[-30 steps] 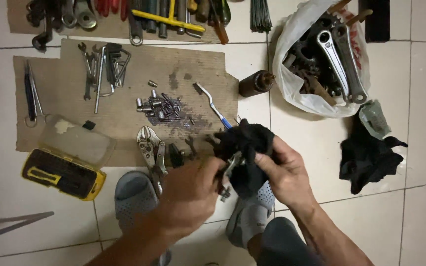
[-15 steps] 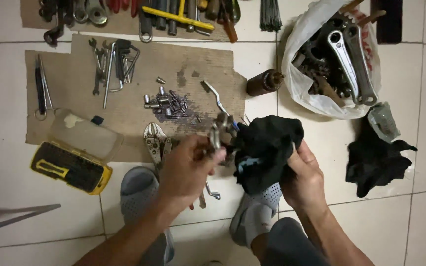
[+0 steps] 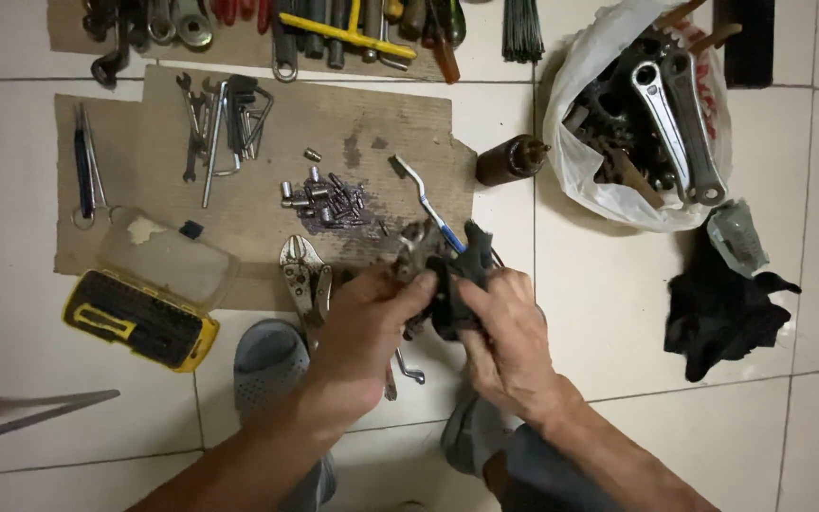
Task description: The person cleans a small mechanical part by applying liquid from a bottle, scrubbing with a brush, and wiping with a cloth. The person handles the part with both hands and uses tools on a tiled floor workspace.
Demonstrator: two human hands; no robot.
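Both forearms are bare, with no sleeves, gloves, watch or rings showing on the left hand (image 3: pixel 362 332) or the right hand (image 3: pixel 509 332). Below the hands, the feet wear grey perforated clog sandals (image 3: pixel 267 365). Dark blue-grey trousers (image 3: pixel 542 474) cover the leg beside the right forearm.

Rag bunched small, metal part uncovered

The black rag (image 3: pixel 455 284), earlier spread wide over the right hand (image 3: pixel 507 334), is now a tight wad; the left hand (image 3: pixel 364 334) has closed in, its fingers (image 3: pixel 416 284) now pinching the exposed greasy metal part (image 3: pixel 417 248).
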